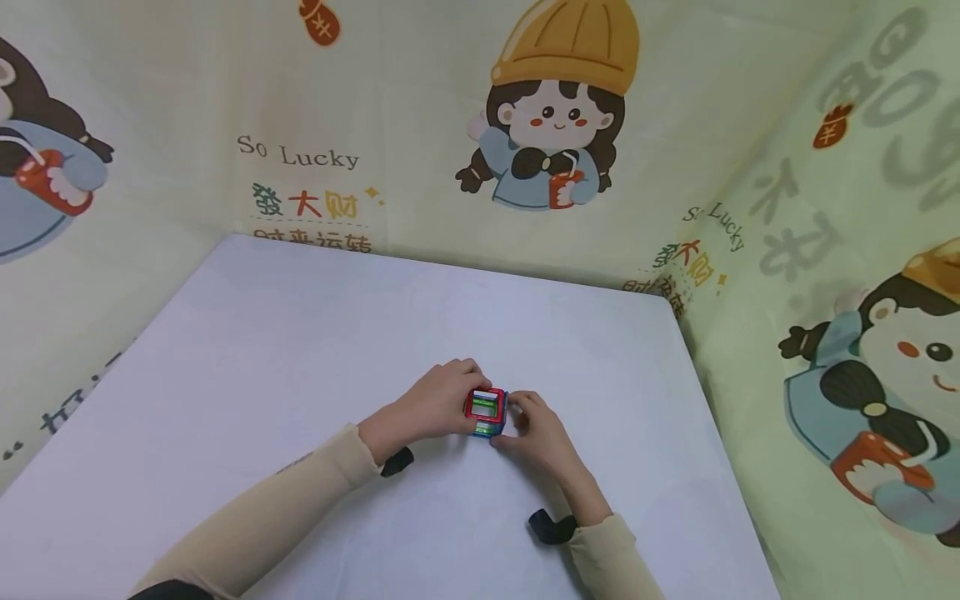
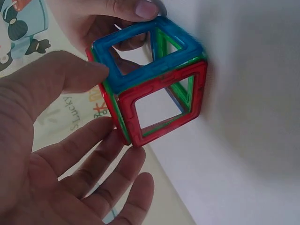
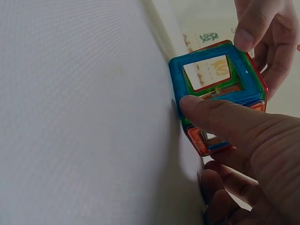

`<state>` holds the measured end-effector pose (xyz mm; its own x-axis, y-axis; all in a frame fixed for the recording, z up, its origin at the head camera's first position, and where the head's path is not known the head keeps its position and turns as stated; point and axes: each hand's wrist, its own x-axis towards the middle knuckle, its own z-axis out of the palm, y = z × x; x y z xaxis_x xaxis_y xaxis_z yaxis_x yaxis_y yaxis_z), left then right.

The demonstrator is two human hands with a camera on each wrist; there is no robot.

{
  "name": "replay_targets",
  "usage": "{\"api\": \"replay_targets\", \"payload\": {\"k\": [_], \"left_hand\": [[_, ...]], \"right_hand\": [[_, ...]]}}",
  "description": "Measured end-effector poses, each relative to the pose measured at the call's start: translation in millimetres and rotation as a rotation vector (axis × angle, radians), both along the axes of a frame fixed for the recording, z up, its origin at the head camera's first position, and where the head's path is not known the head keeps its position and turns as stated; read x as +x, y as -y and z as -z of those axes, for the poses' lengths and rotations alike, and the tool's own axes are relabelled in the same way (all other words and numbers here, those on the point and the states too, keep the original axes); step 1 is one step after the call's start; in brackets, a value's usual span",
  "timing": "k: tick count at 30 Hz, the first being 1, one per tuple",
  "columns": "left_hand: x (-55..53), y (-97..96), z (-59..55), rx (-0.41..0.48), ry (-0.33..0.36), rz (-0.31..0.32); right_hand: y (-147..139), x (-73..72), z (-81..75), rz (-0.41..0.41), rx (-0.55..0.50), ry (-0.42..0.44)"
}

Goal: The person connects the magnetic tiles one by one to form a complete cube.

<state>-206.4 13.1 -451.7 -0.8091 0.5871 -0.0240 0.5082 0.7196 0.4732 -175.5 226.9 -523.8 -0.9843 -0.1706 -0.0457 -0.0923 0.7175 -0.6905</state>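
A small cube of magnetic tiles [image 1: 485, 403], with see-through blue, red and green frames, stands close over the white table between the two hands. My left hand [image 1: 442, 402] grips it from the left; in the left wrist view its thumb [image 2: 79, 70] presses the blue tile's corner while its fingertips meet the red side. From the right, my right hand [image 1: 542, 435] pinches the cube; the right wrist view has its thumb [image 3: 211, 110] lying over the blue tile [image 3: 178, 75], with the fingers curled beneath the orange-red tile.
The white tabletop [image 1: 300, 333] spreads around the hands. A printed cloth [image 1: 420, 125] with cartoon figures hangs behind it and along both sides. A black wrist strap piece [image 1: 551, 527] shows under the right wrist, another [image 1: 397, 462] under the left.
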Motion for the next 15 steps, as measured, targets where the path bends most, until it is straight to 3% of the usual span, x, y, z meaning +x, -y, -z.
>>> {"api": "replay_targets", "payload": {"k": [10, 15], "left_hand": [[-7.8, 4.6, 9.1, 0.067, 0.055, 0.036], [-12.5, 9.1, 9.1, 0.076, 0.092, 0.038]], "right_hand": [[2.2, -0.6, 0.6, -0.026, 0.000, -0.015], [-3.2, -2.0, 0.3, -0.039, -0.005, 0.020]]}}
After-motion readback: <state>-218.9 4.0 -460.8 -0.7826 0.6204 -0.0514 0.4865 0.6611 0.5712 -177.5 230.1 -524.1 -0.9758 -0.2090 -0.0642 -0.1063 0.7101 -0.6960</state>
